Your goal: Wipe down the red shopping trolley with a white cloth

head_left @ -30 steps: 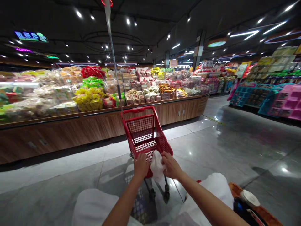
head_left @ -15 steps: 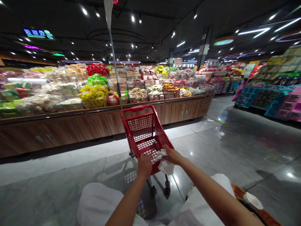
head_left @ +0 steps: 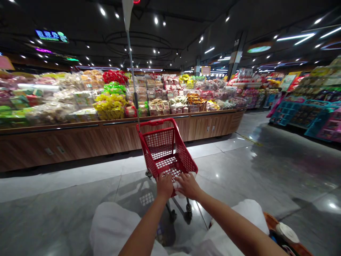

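Note:
A small red shopping cart point(head_left: 170, 151) with a mesh basket stands in front of me on the shiny floor; a thin pole point(head_left: 132, 71) with a flag rises from its front left corner. My left hand point(head_left: 164, 185) is closed over the near rim of the cart. My right hand point(head_left: 188, 185) rests beside it on the same rim, fingers curled over a crumpled white cloth or tissue point(head_left: 178, 185), most of which is hidden under the hand. The basket looks empty.
A long wooden display counter point(head_left: 106, 137) piled with packaged snacks runs across the left and middle. Blue and pink crate racks point(head_left: 306, 113) line the right side. An orange bag point(head_left: 290, 234) hangs at my right hip. Grey tiled floor point(head_left: 266, 163) spreads to the right.
My right hand pulled the white cloth in against the cart rim and covered it. The view has crept forward and to the left; the left hand kept its grip.

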A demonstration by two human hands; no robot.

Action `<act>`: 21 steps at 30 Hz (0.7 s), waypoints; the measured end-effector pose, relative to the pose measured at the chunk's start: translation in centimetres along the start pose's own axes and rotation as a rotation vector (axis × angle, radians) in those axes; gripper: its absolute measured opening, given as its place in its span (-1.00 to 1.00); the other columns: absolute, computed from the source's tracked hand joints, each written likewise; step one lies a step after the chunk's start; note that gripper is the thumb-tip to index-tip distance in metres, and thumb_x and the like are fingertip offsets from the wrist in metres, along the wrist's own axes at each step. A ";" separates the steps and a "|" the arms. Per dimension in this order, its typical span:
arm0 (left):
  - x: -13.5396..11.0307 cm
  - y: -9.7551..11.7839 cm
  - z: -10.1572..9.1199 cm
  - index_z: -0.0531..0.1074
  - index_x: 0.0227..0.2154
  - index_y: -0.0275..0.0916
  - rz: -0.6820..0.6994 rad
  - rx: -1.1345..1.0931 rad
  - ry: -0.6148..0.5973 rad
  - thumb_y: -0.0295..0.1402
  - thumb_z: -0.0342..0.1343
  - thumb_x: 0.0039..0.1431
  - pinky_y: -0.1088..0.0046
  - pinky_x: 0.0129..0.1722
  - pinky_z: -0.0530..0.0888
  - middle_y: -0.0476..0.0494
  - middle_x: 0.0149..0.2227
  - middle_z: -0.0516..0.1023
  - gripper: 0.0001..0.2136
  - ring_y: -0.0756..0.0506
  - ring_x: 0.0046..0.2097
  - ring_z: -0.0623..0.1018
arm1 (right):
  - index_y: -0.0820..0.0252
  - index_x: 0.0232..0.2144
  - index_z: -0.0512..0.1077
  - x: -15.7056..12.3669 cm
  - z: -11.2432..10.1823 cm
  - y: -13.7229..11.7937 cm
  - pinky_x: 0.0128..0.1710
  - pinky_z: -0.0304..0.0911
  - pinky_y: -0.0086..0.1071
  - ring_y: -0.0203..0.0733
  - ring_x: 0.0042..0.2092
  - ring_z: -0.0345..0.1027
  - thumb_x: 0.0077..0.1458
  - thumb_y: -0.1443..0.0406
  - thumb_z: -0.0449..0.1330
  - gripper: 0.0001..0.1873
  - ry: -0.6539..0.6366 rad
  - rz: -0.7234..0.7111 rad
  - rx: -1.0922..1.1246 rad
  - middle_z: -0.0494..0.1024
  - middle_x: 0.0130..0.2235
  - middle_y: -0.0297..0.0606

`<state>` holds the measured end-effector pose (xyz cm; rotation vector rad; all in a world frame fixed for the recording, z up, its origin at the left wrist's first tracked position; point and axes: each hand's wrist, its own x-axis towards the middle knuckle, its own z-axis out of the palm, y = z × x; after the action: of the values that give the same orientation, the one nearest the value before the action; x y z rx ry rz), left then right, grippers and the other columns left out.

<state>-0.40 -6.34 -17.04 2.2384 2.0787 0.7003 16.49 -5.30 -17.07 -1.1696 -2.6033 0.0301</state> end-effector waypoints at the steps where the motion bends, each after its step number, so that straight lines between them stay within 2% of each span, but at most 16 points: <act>1: 0.0 -0.1 0.0 0.52 -0.18 -0.15 0.001 -0.002 0.002 -0.46 -0.06 0.23 0.11 0.06 0.23 -0.14 -0.14 0.57 -0.74 -0.24 0.04 0.34 | 0.10 0.17 0.24 0.0 0.4 -0.6 0.14 -0.08 -0.03 0.05 0.08 0.20 0.16 0.03 0.14 -0.42 0.019 -0.036 0.002 0.36 0.13 -0.05; 3: -0.1 -0.2 -0.1 0.52 -0.17 -0.15 0.002 -0.007 -0.004 -0.45 -0.05 0.23 0.12 0.06 0.23 -0.14 -0.14 0.58 -0.75 -0.24 0.05 0.34 | 0.11 0.21 0.18 0.2 0.9 -1.1 0.16 -0.09 -0.04 0.03 0.13 0.16 0.19 0.11 0.13 -0.42 0.031 -0.072 -0.003 0.30 0.19 -0.04; 5: -0.2 -0.4 -0.3 0.52 -0.17 -0.15 0.005 -0.015 -0.017 -0.45 -0.05 0.23 0.12 0.07 0.22 -0.13 -0.12 0.57 -0.75 -0.24 0.05 0.33 | 0.06 0.19 0.22 0.7 0.5 -0.5 0.11 0.00 -0.10 -0.01 0.08 0.23 0.17 0.19 0.17 -0.46 -0.029 -0.089 -0.012 0.37 0.14 -0.11; 8: -0.2 -0.4 -0.5 0.52 -0.16 -0.15 0.011 -0.028 -0.038 -0.46 -0.06 0.23 0.14 0.06 0.22 -0.10 -0.09 0.57 -0.73 -0.23 0.06 0.32 | 0.03 -0.04 0.43 1.5 -1.4 1.9 -0.02 0.11 -0.20 -0.04 -0.06 0.33 0.03 0.16 0.30 -0.60 -0.152 -0.074 -0.042 0.50 -0.09 -0.20; 9: -0.2 -0.4 -0.5 0.52 -0.16 -0.15 0.009 -0.032 -0.044 -0.47 -0.07 0.23 0.14 0.06 0.21 -0.09 -0.09 0.56 -0.73 -0.23 0.06 0.32 | 0.06 -0.14 0.48 1.7 -2.0 2.6 -0.02 0.12 -0.19 -0.02 -0.06 0.33 -0.03 0.12 0.34 -0.62 -0.151 -0.054 -0.056 0.51 -0.13 -0.20; 11: -0.1 -0.3 -0.4 0.52 -0.16 -0.14 -0.004 -0.035 -0.051 -0.48 -0.07 0.23 0.14 0.06 0.21 -0.08 -0.08 0.56 -0.72 -0.24 0.06 0.31 | 0.10 -0.23 0.50 1.9 -2.6 3.6 0.04 0.09 -0.12 0.05 0.01 0.28 -0.16 0.05 0.40 -0.56 -0.099 -0.020 -0.071 0.48 -0.07 -0.15; 13: 0.0 -0.2 -0.3 0.52 -0.16 -0.14 -0.012 -0.032 -0.051 -0.48 -0.07 0.22 0.13 0.07 0.21 -0.08 -0.08 0.56 -0.72 -0.24 0.06 0.31 | 0.11 -0.16 0.47 1.9 -2.4 3.9 0.10 0.05 -0.08 0.07 0.06 0.25 -0.19 0.04 0.42 -0.48 -0.073 -0.019 -0.048 0.43 0.02 -0.13; 17: 0.1 -0.3 -0.3 0.51 -0.15 -0.14 -0.004 -0.020 -0.059 -0.47 -0.06 0.22 0.13 0.07 0.21 -0.10 -0.08 0.55 -0.72 -0.23 0.07 0.31 | 0.12 -0.04 0.42 1.9 -1.9 3.9 -0.01 0.19 -0.21 -0.04 -0.04 0.36 -0.11 0.19 0.38 -0.47 -0.208 -0.037 0.062 0.50 -0.05 -0.18; 19: 0.1 -0.6 -0.4 0.51 -0.13 -0.14 0.000 -0.011 -0.071 -0.46 -0.06 0.22 0.14 0.07 0.22 -0.11 -0.07 0.55 -0.72 -0.23 0.08 0.31 | 0.14 -0.08 0.45 2.0 -2.9 4.4 -0.07 0.23 -0.29 -0.06 -0.05 0.38 -0.12 0.30 0.36 -0.52 -0.243 -0.076 0.123 0.51 -0.08 -0.19; 21: 0.1 -0.8 -0.4 0.51 -0.11 -0.14 0.000 -0.002 -0.070 -0.46 -0.06 0.22 0.13 0.07 0.21 -0.12 -0.07 0.54 -0.71 -0.23 0.07 0.31 | 0.16 -0.14 0.49 2.1 -5.3 5.2 -0.08 0.24 -0.34 -0.09 -0.05 0.38 -0.13 0.41 0.30 -0.59 -0.209 -0.103 0.190 0.53 -0.10 -0.21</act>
<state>-1.34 -6.28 -16.88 2.2271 2.0454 0.6146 20.41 -0.76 -12.17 -1.0134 -2.7626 0.3884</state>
